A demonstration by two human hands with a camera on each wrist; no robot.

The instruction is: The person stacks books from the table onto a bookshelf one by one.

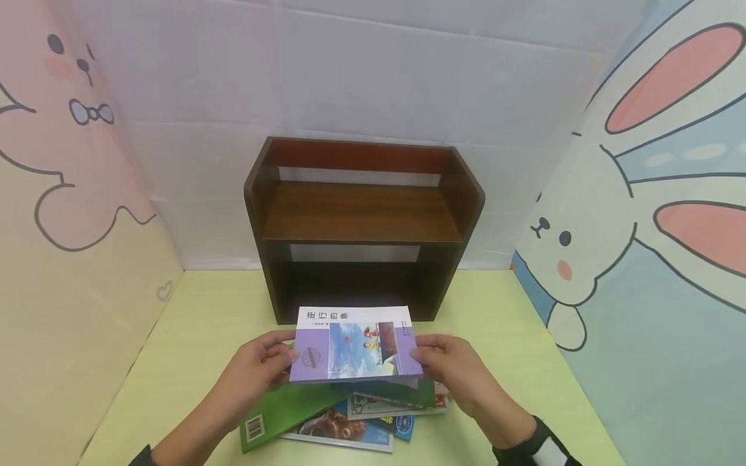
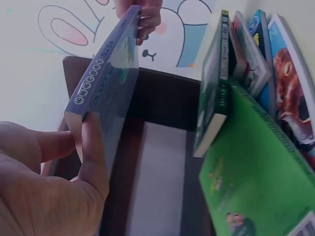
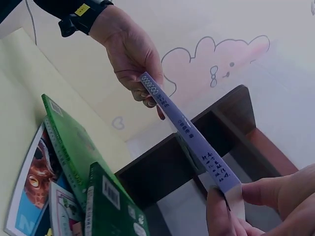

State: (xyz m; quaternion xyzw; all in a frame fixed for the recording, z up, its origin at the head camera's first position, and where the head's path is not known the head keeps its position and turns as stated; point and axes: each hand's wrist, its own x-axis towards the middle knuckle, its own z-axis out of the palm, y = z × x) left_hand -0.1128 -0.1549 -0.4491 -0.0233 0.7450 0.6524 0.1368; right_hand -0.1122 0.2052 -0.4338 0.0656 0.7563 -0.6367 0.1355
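Item one: a purple-and-white book (image 1: 355, 353), held flat in the air in front of a dark wooden shelf (image 1: 361, 213), above a loose heap of books. Its picture cover faces up; its spine appears turned toward the person.

Item two: the left hand (image 1: 261, 364), fingers pinching the book's left end, thumb on the cover.

Item three: the right hand (image 1: 453, 366), fingers pinching the opposite end in the same fashion. One grip at each end presumably keeps the book level and stops the covers falling open, while leaving the cover picture in plain sight.

Item four: the heap, on the pale tabletop (image 1: 495, 310). A bright green book (image 1: 285, 408) lies askew, barcode up; a dark green book (image 1: 402, 391) overlaps it. Under these, a book with a brown animal on its cover (image 1: 335, 427) pokes out, beside a blue book (image 1: 403, 424). The careless overlap suggests stacking without sorting.
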